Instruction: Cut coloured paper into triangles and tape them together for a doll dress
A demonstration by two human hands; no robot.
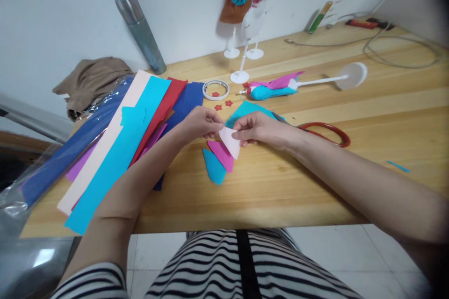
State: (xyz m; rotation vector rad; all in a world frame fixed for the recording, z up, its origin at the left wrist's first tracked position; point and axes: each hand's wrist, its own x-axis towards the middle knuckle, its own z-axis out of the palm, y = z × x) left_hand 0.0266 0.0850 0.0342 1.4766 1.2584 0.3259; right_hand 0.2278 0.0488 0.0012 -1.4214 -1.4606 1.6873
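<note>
Pinching a small pale pink paper piece (229,142) from both sides, the two hands meet right at the centre of the frame! The left hand (203,124) has its thumb and fingertip closed on the upper left corner; the right hand (257,130) grips the right edge, thumb lying over the face of the paper. Just below them, a magenta piece (224,158) and a turquoise piece (213,169) lie overlapping on the wooden table (308,191), and whether the pale one touches the magenta I cannot tell from here. It's delicate work, this — the paper looks thin and liable to crease, so a light pinch at the very rim seems best, both hands level, with no pull between them. Shifting one thumb at a time would stop the sheet from twisting, I'd judge. Mind the right forearm, too: the red-handled scissors (345,140) lie close beside it, right of centre. And above the hands, three loose red flowers (228,103) sit near the tape roll (216,98) — small enough for a careless knuckle to scatter, so low, tidy movements look wise.
</note>
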